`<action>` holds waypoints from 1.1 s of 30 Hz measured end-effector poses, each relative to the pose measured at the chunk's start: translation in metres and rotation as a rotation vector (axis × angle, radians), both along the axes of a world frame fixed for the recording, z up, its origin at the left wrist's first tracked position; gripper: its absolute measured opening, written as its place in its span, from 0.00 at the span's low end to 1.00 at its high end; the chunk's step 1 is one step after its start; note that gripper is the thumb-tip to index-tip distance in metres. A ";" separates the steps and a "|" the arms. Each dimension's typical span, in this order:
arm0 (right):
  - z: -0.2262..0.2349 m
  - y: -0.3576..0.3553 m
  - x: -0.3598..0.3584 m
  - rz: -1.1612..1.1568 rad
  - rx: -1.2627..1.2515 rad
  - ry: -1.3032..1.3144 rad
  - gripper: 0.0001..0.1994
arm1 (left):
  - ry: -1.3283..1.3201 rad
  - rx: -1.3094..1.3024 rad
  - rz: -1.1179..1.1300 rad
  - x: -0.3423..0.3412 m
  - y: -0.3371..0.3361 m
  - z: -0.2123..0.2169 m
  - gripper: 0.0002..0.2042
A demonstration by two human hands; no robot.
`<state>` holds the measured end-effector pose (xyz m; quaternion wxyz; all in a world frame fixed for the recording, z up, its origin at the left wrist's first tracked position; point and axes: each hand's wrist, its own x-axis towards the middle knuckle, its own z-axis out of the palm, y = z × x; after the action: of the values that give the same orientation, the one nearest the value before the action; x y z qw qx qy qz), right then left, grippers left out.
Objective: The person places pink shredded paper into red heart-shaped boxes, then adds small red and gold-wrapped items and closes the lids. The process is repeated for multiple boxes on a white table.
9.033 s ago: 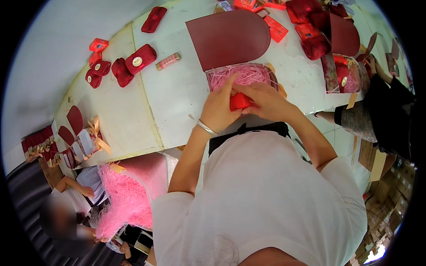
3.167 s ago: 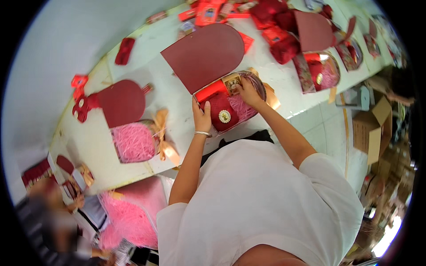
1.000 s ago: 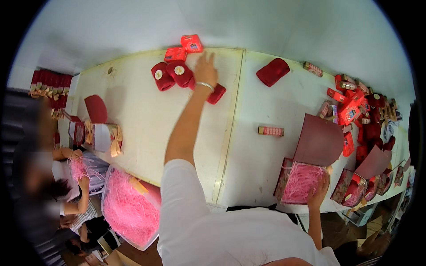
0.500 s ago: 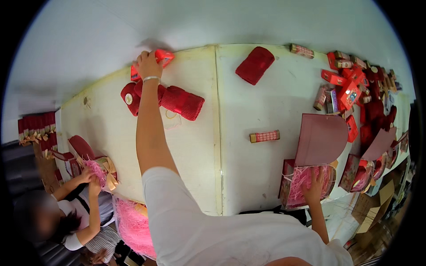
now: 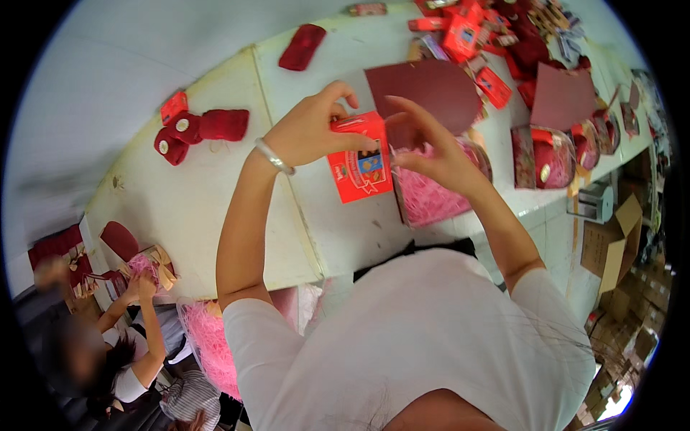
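In my left hand (image 5: 305,133) is a small red carton (image 5: 357,181) with a blue and dark printed panel, gripped between thumb and fingers above the table. My right hand (image 5: 440,156) is at the carton's right edge, its fingers curved and spread apart; whether the thumb touches the carton I cannot tell. Just behind that hand stands a gift box filled with pink shredded paper (image 5: 429,197). Its dark red lid (image 5: 424,86) is raised and leans away toward the far side. My right hand hides part of the box.
Rolled dark red towels (image 5: 224,125) and another red carton (image 5: 174,108) lie at the left. A folded red towel (image 5: 302,47) rests farther back. Red cartons (image 5: 461,32) are heaped at the far right, near filled gift boxes (image 5: 543,158). A co-worker's hands (image 5: 140,287) work at the lower left.
My left hand has come back from the far left edge with a red carton. My right hand has lifted out of the pink shredded paper to the carton. The view has shifted right.
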<state>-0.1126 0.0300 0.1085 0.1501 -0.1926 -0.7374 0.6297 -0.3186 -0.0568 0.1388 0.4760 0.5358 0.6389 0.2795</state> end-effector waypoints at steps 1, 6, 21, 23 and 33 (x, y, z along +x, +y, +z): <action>-0.001 -0.004 0.006 0.038 -0.091 0.009 0.30 | 0.071 0.003 -0.047 0.019 0.006 0.004 0.24; -0.042 0.007 0.066 -0.152 -0.488 0.072 0.30 | 0.072 0.426 0.117 0.082 0.006 -0.013 0.28; -0.164 0.018 0.108 -0.270 -0.389 -0.071 0.23 | 0.235 0.351 0.747 0.143 -0.034 -0.174 0.28; -0.189 0.021 0.103 -0.222 -0.302 -0.118 0.23 | -0.098 0.207 0.840 0.150 -0.039 -0.186 0.29; -0.162 0.027 0.102 -0.269 -0.031 -0.333 0.21 | 0.794 0.449 0.080 0.197 -0.044 -0.174 0.04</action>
<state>-0.0107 0.0575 -0.0533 0.1059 -0.3931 -0.7098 0.5748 -0.1217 -0.1007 -0.0354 0.0553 0.6663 0.7156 0.2022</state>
